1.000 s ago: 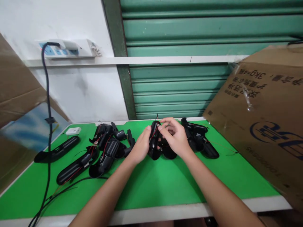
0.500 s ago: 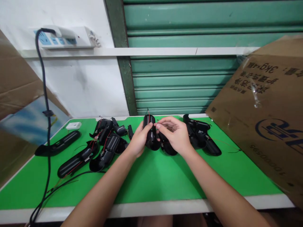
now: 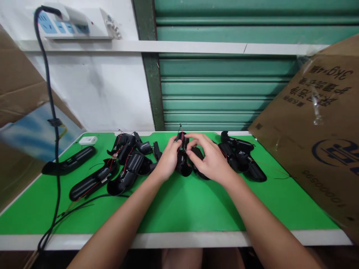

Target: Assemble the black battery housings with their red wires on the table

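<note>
In the middle of the green tabletop, a black plastic housing (image 3: 183,164) with a red wire and a dark wire at its far end is between my hands. My left hand (image 3: 169,157) is closed around its left side. My right hand (image 3: 206,155) is at its right side, thumb and forefinger bent close together on the housing's upper part; whatever small thing is between those fingertips is too small to make out. Another black housing (image 3: 199,158) lies partly hidden behind my right hand.
Several black housings (image 3: 130,170) with red wires lie at left, and more housings (image 3: 242,157) at right. A black cable (image 3: 57,149) hangs from a power strip (image 3: 75,24) down to the table. A large cardboard box (image 3: 316,123) leans in from the right.
The view has shifted slightly, so the table sits higher. The housing has turned between my hands, and my right fingers have moved onto its upper part.
</note>
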Demonstrator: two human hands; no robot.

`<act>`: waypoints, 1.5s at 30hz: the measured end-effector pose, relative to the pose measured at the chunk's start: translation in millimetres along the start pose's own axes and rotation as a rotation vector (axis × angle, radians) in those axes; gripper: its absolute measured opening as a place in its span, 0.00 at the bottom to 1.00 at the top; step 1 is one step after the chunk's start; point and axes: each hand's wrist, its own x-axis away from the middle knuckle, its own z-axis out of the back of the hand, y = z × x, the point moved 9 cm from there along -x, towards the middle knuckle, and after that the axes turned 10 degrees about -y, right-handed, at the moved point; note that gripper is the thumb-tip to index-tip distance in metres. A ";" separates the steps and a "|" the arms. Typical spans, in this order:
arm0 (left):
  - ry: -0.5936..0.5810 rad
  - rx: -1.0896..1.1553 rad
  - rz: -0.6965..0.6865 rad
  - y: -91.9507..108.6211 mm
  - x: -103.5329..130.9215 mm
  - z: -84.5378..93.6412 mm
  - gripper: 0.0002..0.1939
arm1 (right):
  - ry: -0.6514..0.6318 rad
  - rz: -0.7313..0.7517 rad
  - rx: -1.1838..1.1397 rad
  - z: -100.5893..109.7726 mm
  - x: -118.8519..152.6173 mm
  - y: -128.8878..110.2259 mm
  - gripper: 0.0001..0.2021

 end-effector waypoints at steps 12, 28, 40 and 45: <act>-0.089 -0.108 0.049 1.0 5.4 -12.4 0.17 | -0.027 -0.012 0.006 -5.2 1.3 4.4 0.27; -0.047 -0.290 -0.031 9.7 3.7 -8.8 0.16 | 0.035 -0.011 0.176 -11.0 6.9 1.6 0.19; -0.019 -0.275 -0.009 6.6 3.3 -5.0 0.15 | 0.040 -0.044 0.188 -15.4 8.8 6.9 0.15; 0.002 -0.290 0.001 7.9 2.9 -3.7 0.15 | 0.059 0.006 0.302 -17.8 8.2 -0.8 0.10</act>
